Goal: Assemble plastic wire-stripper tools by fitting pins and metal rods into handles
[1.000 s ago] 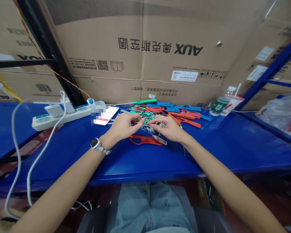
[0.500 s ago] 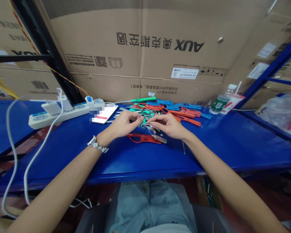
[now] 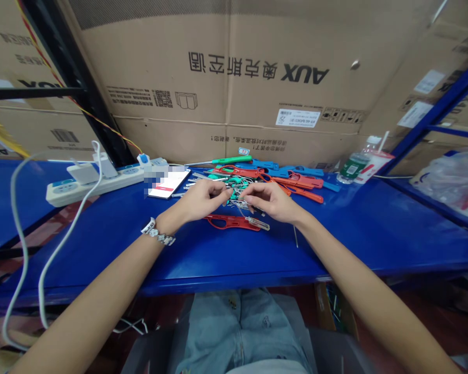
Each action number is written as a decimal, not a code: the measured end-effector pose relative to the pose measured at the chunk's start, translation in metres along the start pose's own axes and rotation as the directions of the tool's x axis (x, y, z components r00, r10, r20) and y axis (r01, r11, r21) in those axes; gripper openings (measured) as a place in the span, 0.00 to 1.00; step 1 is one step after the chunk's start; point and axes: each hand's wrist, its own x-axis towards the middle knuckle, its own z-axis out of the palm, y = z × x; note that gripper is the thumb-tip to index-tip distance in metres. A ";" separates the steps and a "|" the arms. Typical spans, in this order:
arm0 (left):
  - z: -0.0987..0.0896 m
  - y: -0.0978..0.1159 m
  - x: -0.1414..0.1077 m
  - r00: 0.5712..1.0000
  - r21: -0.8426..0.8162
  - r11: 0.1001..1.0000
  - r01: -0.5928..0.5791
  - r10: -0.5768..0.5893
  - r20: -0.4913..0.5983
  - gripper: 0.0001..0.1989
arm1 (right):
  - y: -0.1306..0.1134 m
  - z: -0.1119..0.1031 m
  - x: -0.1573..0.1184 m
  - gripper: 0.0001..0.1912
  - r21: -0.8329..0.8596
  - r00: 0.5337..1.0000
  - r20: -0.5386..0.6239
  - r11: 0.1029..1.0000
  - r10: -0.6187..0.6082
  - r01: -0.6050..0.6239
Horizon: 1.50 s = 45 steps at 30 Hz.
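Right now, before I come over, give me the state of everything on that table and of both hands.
Left hand: curled; hold unclear
Right hand: curled; hold unclear
Wire pile: tangled
Nearest red casing: lying flat
Phone: lying flat, screen lit
Power strip: plugs inserted
Bottle: standing, capped
Cup: standing, straw in it
Green-handled tool: lying down

At least three red casings, one phone, one bottle, one cup

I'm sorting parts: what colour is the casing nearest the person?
The casing is red, clearest in head view.
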 end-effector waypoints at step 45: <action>-0.011 0.003 -0.006 0.989 0.199 0.971 -0.133 0.117 0.093 0.08 | 0.016 -0.003 -0.002 0.13 -0.264 0.981 -0.165 0.963 -0.099 0.053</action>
